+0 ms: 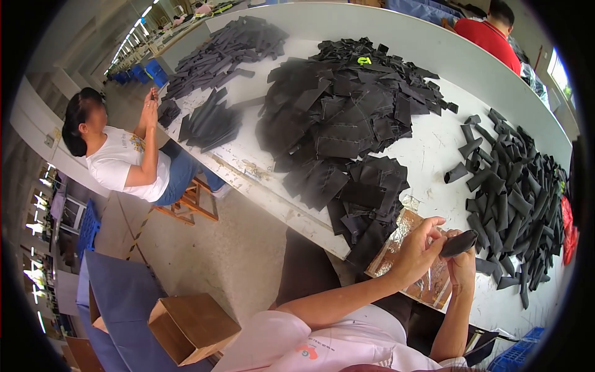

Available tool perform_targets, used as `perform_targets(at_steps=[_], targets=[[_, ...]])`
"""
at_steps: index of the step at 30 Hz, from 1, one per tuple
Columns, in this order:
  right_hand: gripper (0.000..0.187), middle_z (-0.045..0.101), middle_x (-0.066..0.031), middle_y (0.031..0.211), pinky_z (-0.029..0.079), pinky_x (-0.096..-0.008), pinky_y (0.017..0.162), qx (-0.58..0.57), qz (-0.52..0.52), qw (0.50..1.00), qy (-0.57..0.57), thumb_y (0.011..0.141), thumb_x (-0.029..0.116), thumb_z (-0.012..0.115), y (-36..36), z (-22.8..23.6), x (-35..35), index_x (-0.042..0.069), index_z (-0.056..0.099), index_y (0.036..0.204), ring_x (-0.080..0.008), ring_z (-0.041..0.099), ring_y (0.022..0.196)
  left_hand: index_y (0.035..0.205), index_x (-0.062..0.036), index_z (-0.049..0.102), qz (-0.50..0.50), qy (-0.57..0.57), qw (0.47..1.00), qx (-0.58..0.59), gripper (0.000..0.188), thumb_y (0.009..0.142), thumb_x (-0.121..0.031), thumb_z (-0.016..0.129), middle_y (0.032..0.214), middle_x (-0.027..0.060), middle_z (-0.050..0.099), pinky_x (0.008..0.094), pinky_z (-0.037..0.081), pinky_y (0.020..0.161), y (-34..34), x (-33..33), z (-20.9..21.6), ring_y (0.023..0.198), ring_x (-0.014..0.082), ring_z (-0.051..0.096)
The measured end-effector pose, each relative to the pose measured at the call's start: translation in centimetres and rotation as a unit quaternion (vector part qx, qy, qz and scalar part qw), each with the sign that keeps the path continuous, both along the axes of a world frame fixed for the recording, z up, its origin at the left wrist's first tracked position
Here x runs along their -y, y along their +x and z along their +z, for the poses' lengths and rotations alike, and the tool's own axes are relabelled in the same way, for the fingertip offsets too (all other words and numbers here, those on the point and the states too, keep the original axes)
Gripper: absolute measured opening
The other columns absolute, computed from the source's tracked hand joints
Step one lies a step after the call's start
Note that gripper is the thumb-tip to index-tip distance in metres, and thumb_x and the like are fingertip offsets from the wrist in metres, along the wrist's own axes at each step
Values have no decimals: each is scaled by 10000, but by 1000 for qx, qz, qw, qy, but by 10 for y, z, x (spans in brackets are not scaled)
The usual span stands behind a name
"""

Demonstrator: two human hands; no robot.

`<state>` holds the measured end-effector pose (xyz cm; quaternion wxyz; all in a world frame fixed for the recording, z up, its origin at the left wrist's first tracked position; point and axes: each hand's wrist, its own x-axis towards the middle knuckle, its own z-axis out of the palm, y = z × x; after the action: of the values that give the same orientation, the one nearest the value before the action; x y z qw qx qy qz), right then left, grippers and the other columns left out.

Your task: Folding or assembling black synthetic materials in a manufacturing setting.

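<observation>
Near the table's front edge, both my hands are on a small black fabric tube (458, 243). My right hand (462, 268) is closed round it from the right and below. My left hand (420, 251) pinches its left end with thumb and fingers, the forefinger bent above. Under my hands lies a brown, shiny taped board (403, 239). Close to my left hand, flat black fabric pieces (370, 192) spill from a large heap (347, 99). To the right of my hands is a pile of rolled black fabric tubes (511, 192).
The white table (427, 149) has a raised back panel (378, 22). A co-worker (127, 149) sits at its left side near grey strips (229, 49). Another person in red (493, 40) is beyond the panel. A cardboard box (195, 325) stands at lower left, a blue crate (517, 350) at lower right.
</observation>
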<state>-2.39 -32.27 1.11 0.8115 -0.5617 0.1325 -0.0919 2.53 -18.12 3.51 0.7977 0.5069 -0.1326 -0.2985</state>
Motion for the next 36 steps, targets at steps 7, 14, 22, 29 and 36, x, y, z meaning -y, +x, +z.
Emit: perform_targets(at_steps=[7, 14, 22, 29, 36], targets=[[138, 510, 9, 702, 362, -198, 594, 27, -59, 967, -245, 776, 142, 527, -9, 20, -5, 6, 531, 798, -65, 454, 641, 1001, -11, 548, 103, 20, 877, 469, 233, 768, -26, 553, 861, 82, 577, 296, 427, 670, 8, 1, 18, 761, 197, 531], [236, 413, -104, 611, 349, -325, 491, 115, -33, 772, -624, 731, 192, 601, -7, 67, -20, -30, 526, 758, -261, 451, 551, 839, 18, 559, 83, -82, 981, 157, 64, 777, 6, 543, 759, 65, 559, 227, 421, 615, 4, 3, 23, 687, 99, 534], [146, 525, -137, 661, 404, -388, 498, 62, 18, 805, -589, 735, 153, 590, -8, 29, -6, 10, 557, 741, -317, 523, 594, 879, 26, 589, 24, -101, 994, 40, 111, 786, -33, 573, 826, 66, 607, 236, 445, 718, 5, 9, 5, 751, 102, 566], [143, 539, -145, 679, 429, -370, 519, 186, -26, 861, -473, 762, 133, 567, -13, 29, -5, -4, 536, 788, -324, 532, 594, 849, 23, 595, -106, -40, 983, 145, 103, 775, -49, 600, 818, 71, 606, 205, 456, 638, 18, 19, 32, 734, 101, 569], [202, 563, -155, 702, 441, -377, 542, 45, 29, 881, -470, 758, 195, 577, -12, 5, -8, 5, 548, 823, -340, 541, 607, 902, 19, 571, -63, 71, 948, 303, 139, 791, -64, 577, 811, 71, 596, 231, 441, 656, 9, 18, 25, 764, 117, 554]])
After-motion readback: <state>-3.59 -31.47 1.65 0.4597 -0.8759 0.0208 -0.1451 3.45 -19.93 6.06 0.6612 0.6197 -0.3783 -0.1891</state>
